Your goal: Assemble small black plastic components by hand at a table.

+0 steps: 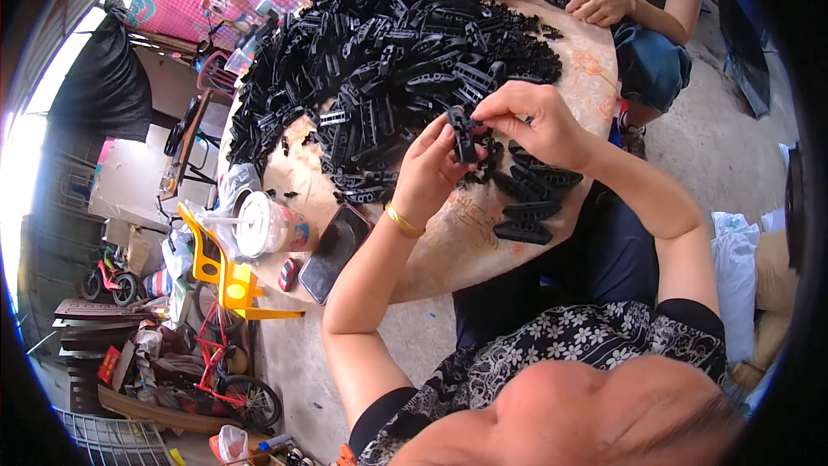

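My left hand (429, 166) holds a long black plastic part (463, 140) upright between thumb and fingers, above the near side of the table. From the right, my right hand (536, 117) comes up to the part's upper end, thumb and forefinger pinched together. Whatever sits in that pinch is too small to make out. Beyond both hands spreads a big heap of similar black plastic parts (371, 60). Small black pieces (528, 55) are piled at its right side. Several more black parts (524, 207) lie in a row below my right wrist.
A round table (461, 250) with a patterned cover carries everything. At its left edge are a lidded plastic cup (274, 226) and a dark phone (338, 252). A yellow chair (233, 285) stands beside it. Across the table, another person's hands (601, 5) handle black parts.
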Action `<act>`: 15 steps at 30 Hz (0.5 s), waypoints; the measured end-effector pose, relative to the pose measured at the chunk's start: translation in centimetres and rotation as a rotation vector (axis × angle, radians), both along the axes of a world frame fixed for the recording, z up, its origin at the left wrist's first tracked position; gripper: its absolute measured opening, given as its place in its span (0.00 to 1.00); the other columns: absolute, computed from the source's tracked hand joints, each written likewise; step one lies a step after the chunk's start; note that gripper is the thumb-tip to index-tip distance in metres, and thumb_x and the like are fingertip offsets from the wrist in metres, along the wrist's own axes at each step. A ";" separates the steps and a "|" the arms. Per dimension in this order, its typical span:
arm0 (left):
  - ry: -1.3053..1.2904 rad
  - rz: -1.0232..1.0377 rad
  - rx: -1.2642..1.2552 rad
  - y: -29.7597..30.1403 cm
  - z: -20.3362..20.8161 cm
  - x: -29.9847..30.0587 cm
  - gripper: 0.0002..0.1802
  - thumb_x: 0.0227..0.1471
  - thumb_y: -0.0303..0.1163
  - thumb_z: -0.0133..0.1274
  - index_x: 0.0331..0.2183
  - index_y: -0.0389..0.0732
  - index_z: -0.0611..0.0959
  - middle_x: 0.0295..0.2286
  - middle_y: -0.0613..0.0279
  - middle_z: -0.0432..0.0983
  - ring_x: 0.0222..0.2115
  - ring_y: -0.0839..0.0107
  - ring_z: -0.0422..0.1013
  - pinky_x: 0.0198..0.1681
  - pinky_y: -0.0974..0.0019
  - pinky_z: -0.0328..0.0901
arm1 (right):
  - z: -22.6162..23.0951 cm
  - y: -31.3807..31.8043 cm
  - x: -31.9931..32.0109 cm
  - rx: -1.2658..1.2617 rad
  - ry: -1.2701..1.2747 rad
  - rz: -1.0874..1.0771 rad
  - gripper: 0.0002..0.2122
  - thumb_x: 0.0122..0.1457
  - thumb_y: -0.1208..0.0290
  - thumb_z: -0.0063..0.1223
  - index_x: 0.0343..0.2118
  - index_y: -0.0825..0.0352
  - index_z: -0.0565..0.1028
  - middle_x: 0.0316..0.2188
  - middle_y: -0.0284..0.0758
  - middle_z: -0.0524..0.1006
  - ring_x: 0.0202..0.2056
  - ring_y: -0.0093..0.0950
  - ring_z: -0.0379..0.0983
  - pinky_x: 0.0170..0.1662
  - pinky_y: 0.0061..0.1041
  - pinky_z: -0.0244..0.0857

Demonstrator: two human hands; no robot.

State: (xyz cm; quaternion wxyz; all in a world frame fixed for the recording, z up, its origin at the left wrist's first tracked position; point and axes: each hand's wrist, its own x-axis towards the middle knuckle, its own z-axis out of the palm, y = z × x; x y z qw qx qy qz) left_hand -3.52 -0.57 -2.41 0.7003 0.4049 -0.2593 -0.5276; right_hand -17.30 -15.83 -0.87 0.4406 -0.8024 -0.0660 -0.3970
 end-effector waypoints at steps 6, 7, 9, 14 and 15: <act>-0.083 -0.119 0.097 0.4 0.4 -0.2 0.17 0.61 0.33 0.39 0.49 0.35 0.71 0.37 0.52 0.76 0.25 0.73 0.72 0.22 0.78 0.65 | 0.2 0.0 0.0 -0.233 -0.110 0.043 0.10 0.44 0.83 0.59 0.32 0.66 0.80 0.30 0.31 0.79 0.35 0.28 0.72 0.38 0.24 0.68; -0.066 -0.123 0.115 0.4 0.5 -0.3 0.17 0.61 0.34 0.40 0.47 0.35 0.72 0.36 0.53 0.76 0.24 0.73 0.72 0.23 0.78 0.65 | 0.2 0.0 0.1 -0.265 -0.117 0.052 0.10 0.43 0.83 0.60 0.31 0.65 0.80 0.30 0.31 0.79 0.36 0.28 0.72 0.38 0.24 0.68; -0.031 -0.132 0.150 0.3 0.7 -0.4 0.16 0.61 0.37 0.42 0.43 0.36 0.75 0.33 0.54 0.78 0.22 0.73 0.72 0.24 0.76 0.67 | 0.0 0.1 0.1 -0.299 -0.123 0.086 0.11 0.42 0.83 0.59 0.31 0.66 0.80 0.29 0.31 0.79 0.36 0.30 0.72 0.38 0.25 0.68; -0.073 -0.176 0.206 0.6 0.7 -0.2 0.18 0.61 0.38 0.40 0.42 0.33 0.75 0.34 0.49 0.78 0.22 0.76 0.70 0.20 0.78 0.63 | -0.2 -0.1 0.1 -0.387 -0.112 0.111 0.12 0.38 0.85 0.57 0.29 0.66 0.79 0.30 0.33 0.78 0.36 0.33 0.72 0.39 0.26 0.69; -0.106 -0.186 0.217 0.6 0.8 -0.1 0.19 0.62 0.39 0.39 0.42 0.33 0.74 0.34 0.48 0.77 0.22 0.78 0.69 0.19 0.79 0.62 | -0.3 -0.2 0.0 -0.401 -0.119 0.117 0.12 0.38 0.85 0.56 0.29 0.67 0.78 0.31 0.33 0.78 0.36 0.33 0.72 0.39 0.27 0.69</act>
